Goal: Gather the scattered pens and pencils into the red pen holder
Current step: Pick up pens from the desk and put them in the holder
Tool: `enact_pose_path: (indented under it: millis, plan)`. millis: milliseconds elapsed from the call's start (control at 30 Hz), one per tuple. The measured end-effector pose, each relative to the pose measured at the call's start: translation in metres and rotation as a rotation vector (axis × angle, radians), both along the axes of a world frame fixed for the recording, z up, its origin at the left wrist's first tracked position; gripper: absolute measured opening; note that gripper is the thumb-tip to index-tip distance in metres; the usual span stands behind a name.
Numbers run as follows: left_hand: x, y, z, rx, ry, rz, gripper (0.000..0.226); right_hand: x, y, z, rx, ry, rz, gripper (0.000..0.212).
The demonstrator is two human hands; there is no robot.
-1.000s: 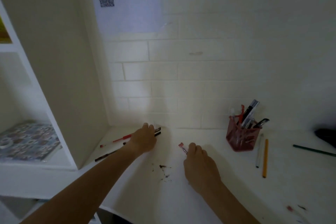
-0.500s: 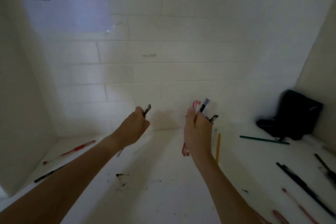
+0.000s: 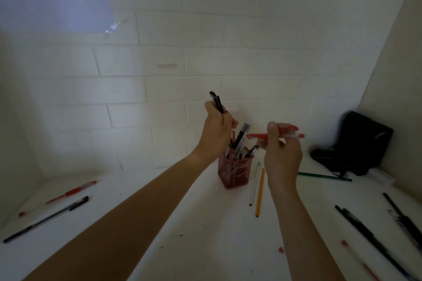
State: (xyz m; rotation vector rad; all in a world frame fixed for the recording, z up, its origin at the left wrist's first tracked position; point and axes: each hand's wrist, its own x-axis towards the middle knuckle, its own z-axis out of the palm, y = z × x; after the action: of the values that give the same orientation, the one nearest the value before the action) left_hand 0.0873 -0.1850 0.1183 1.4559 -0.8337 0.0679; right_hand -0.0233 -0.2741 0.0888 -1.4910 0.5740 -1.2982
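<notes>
L hand (image 3: pixel 218 131) grips black pen (image 3: pixel 217 102) above red pen holder (image 3: pixel 235 172); R hand (image 3: pixel 282 153) pinches red pen (image 3: pixel 259 136).

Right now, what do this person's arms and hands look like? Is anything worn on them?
Both forearms are bare as far as the picture shows: no sleeves, gloves, watch or bracelets in view. The left hand and right hand show no rings that I can make out, though the light is dim. The right hand's fingertips seem to carry red, perhaps nail polish; it is too blurred to be sure.
</notes>
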Motion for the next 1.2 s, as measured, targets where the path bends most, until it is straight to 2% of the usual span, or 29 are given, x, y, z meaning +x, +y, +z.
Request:
enact_pose_path:
  millis: [100, 200, 233, 333, 400, 500, 633, 733, 833, 900, 1000, 1100, 1200]
  plan:
    - [0.001, -0.012, -0.023, 0.064, 0.041, -0.024, 0.011, 0.005, -0.002, -0.012, -0.200, 0.195, 0.027, 0.022]
    - [0.002, -0.016, -0.044, 0.173, -0.056, 0.006, 0.009, 0.012, -0.004, -0.024, -0.358, 0.358, 0.029, 0.032]
    - [0.002, -0.016, -0.049, 0.223, -0.101, 0.041, 0.005, 0.014, -0.004, -0.026, -0.387, 0.397, 0.036, 0.034]
    - [0.001, -0.017, -0.060, 0.455, -0.287, 0.316, 0.029, 0.018, -0.002, -0.029, -0.384, 0.470, 0.078, 0.039]
    - [-0.002, -0.014, -0.061, 0.488, -0.300, 0.398, 0.035, 0.019, 0.000, -0.028, -0.342, 0.447, 0.072, 0.029]
    - [-0.003, -0.012, -0.067, 0.474, -0.228, 0.302, 0.036, 0.016, 0.004, -0.024, -0.287, 0.345, 0.021, 0.012]
    - [-0.005, -0.007, -0.064, 0.385, -0.007, 0.003, 0.029, 0.013, 0.005, -0.023, -0.284, 0.299, -0.022, 0.014]
    - [0.000, -0.007, -0.068, 0.398, -0.007, -0.067, 0.052, 0.013, 0.004, -0.025, -0.265, 0.258, -0.010, 0.017]
    - [0.004, -0.006, -0.075, 0.489, -0.058, -0.101, 0.082, 0.014, 0.005, -0.027, -0.343, 0.269, -0.049, 0.010]
    - [0.006, -0.005, -0.074, 0.554, -0.052, -0.125, 0.103, 0.015, 0.005, -0.028, -0.381, 0.311, -0.112, 0.011]
    - [0.009, -0.009, -0.069, 0.542, -0.049, -0.067, 0.125, 0.017, 0.003, -0.032, -0.387, 0.449, -0.206, 0.017]
    - [0.008, -0.015, -0.063, 0.555, -0.108, 0.020, 0.124, 0.019, -0.005, -0.042, -0.340, 0.591, -0.151, 0.023]
    - [0.007, -0.020, -0.062, 0.531, -0.152, 0.080, 0.103, 0.021, -0.006, -0.043, -0.303, 0.506, 0.056, 0.032]
